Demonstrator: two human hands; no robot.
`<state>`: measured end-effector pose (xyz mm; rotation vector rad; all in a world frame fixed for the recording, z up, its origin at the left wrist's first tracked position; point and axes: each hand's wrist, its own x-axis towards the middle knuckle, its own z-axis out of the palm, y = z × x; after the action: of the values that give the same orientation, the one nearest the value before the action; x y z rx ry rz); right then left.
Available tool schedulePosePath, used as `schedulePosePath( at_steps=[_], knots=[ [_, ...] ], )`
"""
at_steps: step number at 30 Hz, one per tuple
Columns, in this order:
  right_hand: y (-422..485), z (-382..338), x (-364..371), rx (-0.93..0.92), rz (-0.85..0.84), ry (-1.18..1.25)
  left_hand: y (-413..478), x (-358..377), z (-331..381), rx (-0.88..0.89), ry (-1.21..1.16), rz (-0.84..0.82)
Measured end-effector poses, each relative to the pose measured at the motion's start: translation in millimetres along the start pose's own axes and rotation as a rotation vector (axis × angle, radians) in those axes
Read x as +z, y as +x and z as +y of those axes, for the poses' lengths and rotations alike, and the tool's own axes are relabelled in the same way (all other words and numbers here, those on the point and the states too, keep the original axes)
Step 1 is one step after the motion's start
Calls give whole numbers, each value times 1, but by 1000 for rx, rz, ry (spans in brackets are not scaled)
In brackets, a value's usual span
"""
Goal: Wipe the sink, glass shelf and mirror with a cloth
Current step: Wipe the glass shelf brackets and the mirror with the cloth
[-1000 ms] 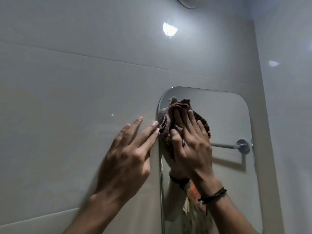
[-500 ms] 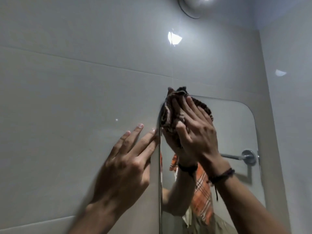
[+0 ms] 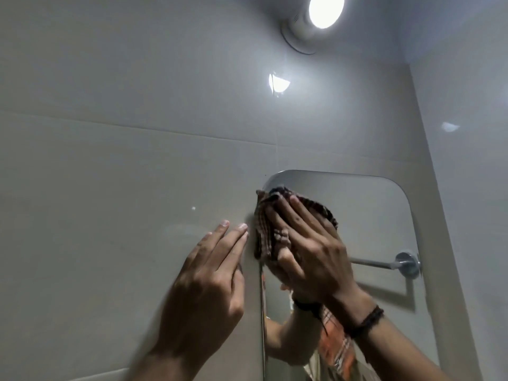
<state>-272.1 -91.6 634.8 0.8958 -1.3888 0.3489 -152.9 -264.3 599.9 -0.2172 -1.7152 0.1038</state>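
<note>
A bunched checked cloth (image 3: 264, 232) is pressed to the upper left corner of a round-cornered wall mirror (image 3: 371, 215), overlapping its left edge, as a person wipes the glass under a ceiling light (image 3: 325, 9). The right hand (image 3: 310, 243) lies over the cloth with fingers fairly straight and spread, pushing it flat rather than clutching it. The left hand (image 3: 209, 284) braces on the tiled wall (image 3: 110, 188) just beside the mirror's edge, fingers straight and close together, holding nothing. A chrome towel rail (image 3: 384, 264) shows in the reflection. To do this pass well, the cloth likely wants even pressure and overlapping strokes from this corner across and downward, following the curved rim so no streak is left. Sink and glass shelf are out of view.
</note>
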Motion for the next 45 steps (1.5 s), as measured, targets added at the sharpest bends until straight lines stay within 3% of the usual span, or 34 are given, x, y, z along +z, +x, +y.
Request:
schedulePosePath(
  at_steps=[4, 8, 12, 16, 19, 24, 29, 32, 35, 41, 43, 45],
  knots=[
    [44, 9, 6, 261, 51, 41, 0, 2, 0, 6, 4, 12],
    [23, -19, 18, 511, 168, 100, 5, 2, 1, -9, -23, 37],
    [-2, -33, 20, 378, 137, 18, 34, -3, 10, -22, -70, 62],
    [17, 7, 9, 282, 58, 20, 77, -3, 10, -43, -82, 101],
    [25, 30, 4, 407, 39, 59, 96, 3, 1, 6, -72, 41],
    [3, 27, 3, 785, 137, 162, 95, 10, -6, 93, 13, 6],
    [-1, -3, 15, 433, 61, 43, 96, 13, -6, 103, 1, 44],
    [29, 5, 11, 319, 55, 6, 96, 14, -7, 113, 0, 36],
    [48, 35, 4, 441, 58, 29, 96, 14, -6, 111, 12, 47],
    [3, 69, 1, 976, 193, 99, 96, 14, -7, 114, 20, 31],
    [-14, 46, 4, 967, 186, 108, 96, 15, -7, 117, 25, 40],
    [-19, 19, 8, 743, 136, 73, 96, 17, -6, 116, 28, 52]
  ],
)
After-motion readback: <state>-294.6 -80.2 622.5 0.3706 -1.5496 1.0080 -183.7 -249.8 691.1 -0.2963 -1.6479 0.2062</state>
